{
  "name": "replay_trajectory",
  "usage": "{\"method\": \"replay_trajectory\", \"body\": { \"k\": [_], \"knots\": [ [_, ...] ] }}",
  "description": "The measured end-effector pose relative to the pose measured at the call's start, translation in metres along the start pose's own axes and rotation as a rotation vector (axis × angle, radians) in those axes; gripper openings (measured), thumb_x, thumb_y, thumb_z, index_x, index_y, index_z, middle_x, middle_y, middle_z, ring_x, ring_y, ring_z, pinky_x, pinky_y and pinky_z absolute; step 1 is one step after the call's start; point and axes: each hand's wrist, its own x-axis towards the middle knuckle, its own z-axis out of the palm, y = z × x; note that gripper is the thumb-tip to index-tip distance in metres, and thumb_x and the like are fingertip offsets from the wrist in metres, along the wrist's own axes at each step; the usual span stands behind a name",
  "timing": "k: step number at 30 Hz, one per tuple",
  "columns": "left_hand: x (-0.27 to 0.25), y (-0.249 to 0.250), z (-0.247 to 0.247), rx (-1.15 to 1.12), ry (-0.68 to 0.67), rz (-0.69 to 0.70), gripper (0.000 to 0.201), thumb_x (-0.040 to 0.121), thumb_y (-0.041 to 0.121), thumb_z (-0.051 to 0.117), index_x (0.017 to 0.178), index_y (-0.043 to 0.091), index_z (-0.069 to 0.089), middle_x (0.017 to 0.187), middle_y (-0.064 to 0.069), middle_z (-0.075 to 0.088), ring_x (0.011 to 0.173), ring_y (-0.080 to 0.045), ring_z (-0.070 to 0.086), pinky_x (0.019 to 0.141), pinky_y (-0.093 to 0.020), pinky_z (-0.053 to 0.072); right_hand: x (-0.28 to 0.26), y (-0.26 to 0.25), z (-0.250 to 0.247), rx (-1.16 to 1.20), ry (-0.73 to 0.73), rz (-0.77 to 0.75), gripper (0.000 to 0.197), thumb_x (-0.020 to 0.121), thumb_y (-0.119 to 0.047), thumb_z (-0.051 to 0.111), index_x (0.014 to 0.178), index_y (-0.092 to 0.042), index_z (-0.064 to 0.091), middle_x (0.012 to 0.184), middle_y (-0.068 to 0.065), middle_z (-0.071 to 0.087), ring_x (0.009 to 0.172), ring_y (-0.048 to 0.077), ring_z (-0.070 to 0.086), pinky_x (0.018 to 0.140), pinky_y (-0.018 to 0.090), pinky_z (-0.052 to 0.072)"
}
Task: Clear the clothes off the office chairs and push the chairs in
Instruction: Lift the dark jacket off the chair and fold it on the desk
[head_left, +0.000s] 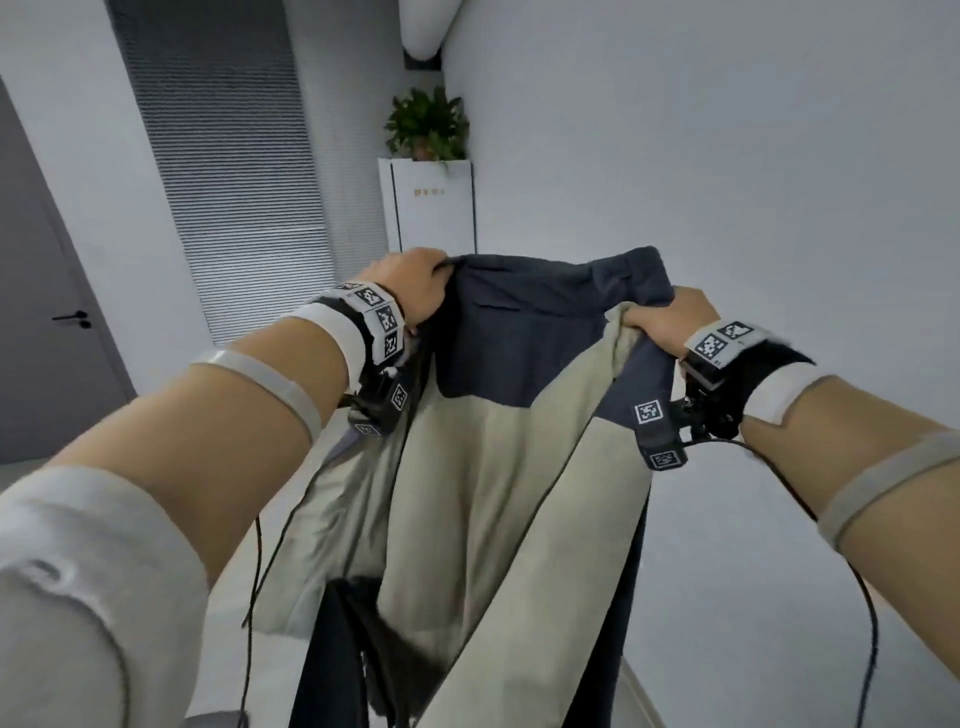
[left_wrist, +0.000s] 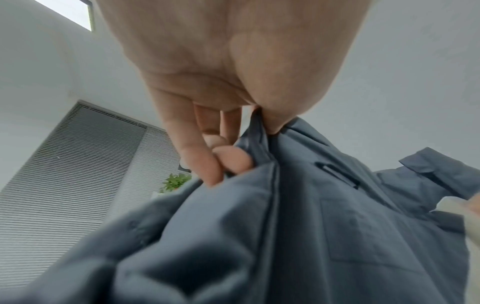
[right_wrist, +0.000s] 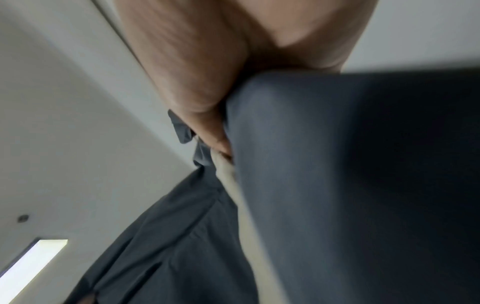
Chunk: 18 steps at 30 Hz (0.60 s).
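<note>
Slate-blue and beige fabric jacket (head_left: 498, 441) hangs in the air before a white wall, stretched between both hands. Left hand (head_left: 410, 283) pinches its blue top edge, fingers (left_wrist: 205, 164) curled against the thumb. Right hand (head_left: 670, 319) clenches bunched beige and blue cloth. Behind stands a white cabinet (head_left: 431, 208) bearing a leafy potted plant (head_left: 427, 124).

White walls (head_left: 727, 156), grey door (head_left: 47, 322), closed blinds (head_left: 234, 171), potted plant (head_left: 427, 124) atop white cabinet (head_left: 428, 208).
</note>
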Motion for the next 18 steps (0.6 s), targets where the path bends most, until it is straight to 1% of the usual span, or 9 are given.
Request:
{"method": "replay_trajectory", "body": {
  "k": [2, 5, 7, 8, 10, 12, 15, 16, 18],
  "knots": [
    [0.012, 0.033, -0.008, -0.257, -0.063, -0.038, 0.035, 0.103, 0.037, 0.034, 0.102, 0.012, 0.059, 0.089, -0.016, 0.067, 0.064, -0.040, 0.072, 0.057, -0.049, 0.062, 0.009, -0.012, -0.034, -0.038, 0.161, -0.071, 0.022, 0.088, -0.025, 0.063, 0.080, -0.005, 0.061, 0.081, 0.010, 0.061, 0.071, 0.025, 0.054, 0.051, 0.027, 0.036],
    [0.024, 0.075, -0.009, -0.522, -0.126, -0.088, 0.033, 0.105, 0.032, 0.037, 0.110, 0.004, 0.054, 0.096, -0.024, 0.062, 0.074, -0.049, 0.071, 0.066, -0.061, 0.060, 0.012, -0.023, -0.073, -0.122, 0.279, -0.114, 0.031, 0.091, -0.021, 0.058, 0.065, -0.007, 0.047, 0.073, 0.010, 0.056, 0.074, 0.026, 0.053, 0.056, 0.029, 0.033],
    [0.029, 0.097, -0.005, -0.676, -0.145, -0.092, 0.030, 0.105, 0.029, 0.038, 0.113, 0.004, 0.052, 0.094, -0.028, 0.060, 0.072, -0.051, 0.071, 0.070, -0.065, 0.058, 0.007, -0.023, -0.094, -0.048, 0.218, -0.064, 0.017, 0.084, -0.016, 0.063, 0.074, -0.005, 0.055, 0.071, 0.008, 0.057, 0.075, 0.027, 0.056, 0.056, 0.027, 0.040],
    [0.030, 0.107, -0.002, -0.750, -0.150, -0.090, 0.026, 0.104, 0.027, 0.038, 0.111, 0.005, 0.052, 0.092, -0.028, 0.061, 0.068, -0.048, 0.071, 0.069, -0.064, 0.059, 0.004, -0.019, -0.102, 0.084, 0.160, -0.024, 0.011, 0.076, -0.013, 0.066, 0.079, -0.005, 0.060, 0.075, 0.010, 0.062, 0.077, 0.029, 0.060, 0.063, 0.028, 0.048],
    [0.029, 0.127, 0.004, -0.873, -0.166, -0.068, 0.021, 0.105, 0.023, 0.037, 0.111, 0.009, 0.051, 0.093, -0.024, 0.062, 0.057, -0.038, 0.072, 0.063, -0.053, 0.062, -0.006, -0.008, -0.114, 0.380, 0.036, 0.074, 0.013, 0.068, -0.008, 0.070, 0.081, -0.007, 0.067, 0.084, 0.015, 0.066, 0.084, 0.032, 0.064, 0.074, 0.039, 0.054],
    [0.026, 0.145, 0.011, -0.895, -0.191, -0.019, 0.019, 0.106, 0.020, 0.035, 0.112, 0.010, 0.049, 0.094, -0.020, 0.064, 0.052, -0.028, 0.071, 0.057, -0.039, 0.062, -0.017, 0.001, -0.118, 0.523, -0.097, 0.096, 0.017, 0.074, -0.005, 0.074, 0.090, -0.007, 0.069, 0.089, 0.016, 0.067, 0.089, 0.031, 0.064, 0.078, 0.042, 0.057],
    [0.030, 0.160, 0.024, -0.728, -0.204, 0.111, 0.018, 0.103, 0.018, 0.043, 0.099, 0.004, 0.053, 0.091, -0.023, 0.069, 0.066, -0.025, 0.075, 0.058, -0.031, 0.063, -0.025, 0.013, -0.120, 0.577, -0.232, 0.049, 0.060, 0.074, -0.011, 0.085, 0.127, -0.013, 0.058, 0.116, 0.014, 0.069, 0.105, 0.027, 0.069, 0.086, 0.051, 0.058],
    [0.030, 0.163, 0.028, -0.653, -0.212, 0.154, 0.019, 0.101, 0.019, 0.049, 0.093, 0.003, 0.054, 0.089, -0.023, 0.070, 0.073, -0.027, 0.076, 0.065, -0.033, 0.063, -0.028, 0.017, -0.122, 0.572, -0.231, 0.026, 0.071, 0.072, -0.011, 0.087, 0.133, -0.017, 0.052, 0.123, 0.011, 0.066, 0.109, 0.025, 0.069, 0.085, 0.048, 0.059],
    [0.029, 0.170, 0.034, -0.497, -0.210, 0.223, 0.031, 0.092, 0.030, 0.061, 0.098, 0.000, 0.060, 0.095, -0.020, 0.073, 0.087, -0.032, 0.075, 0.084, -0.042, 0.060, -0.028, 0.027, -0.128, 0.544, -0.185, -0.016, 0.075, 0.075, -0.004, 0.083, 0.137, -0.021, 0.044, 0.127, 0.005, 0.062, 0.111, 0.020, 0.067, 0.079, 0.037, 0.061]
  ]
}}
